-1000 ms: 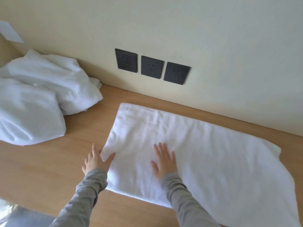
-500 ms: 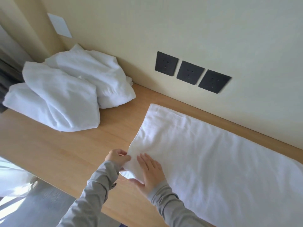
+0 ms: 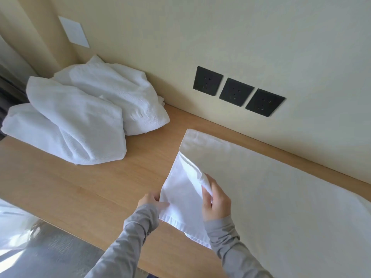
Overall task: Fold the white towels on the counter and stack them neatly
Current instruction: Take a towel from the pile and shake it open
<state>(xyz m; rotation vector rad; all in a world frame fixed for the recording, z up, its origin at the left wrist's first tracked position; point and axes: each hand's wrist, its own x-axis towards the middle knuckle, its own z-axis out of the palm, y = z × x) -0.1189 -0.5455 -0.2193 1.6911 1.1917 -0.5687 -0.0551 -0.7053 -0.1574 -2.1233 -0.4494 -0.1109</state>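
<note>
Where both palms lay flat a second ago, the left hand (image 3: 150,201) and right hand (image 3: 217,203) now pinch and lift the towel (image 3: 281,197) end, probably starting the next fold.

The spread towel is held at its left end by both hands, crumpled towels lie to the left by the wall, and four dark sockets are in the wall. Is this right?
Not quite: the head view shows three dark sockets, not four. The left hand and right hand do hold the spread towel at its left end, and crumpled towels lie by the wall.
</note>
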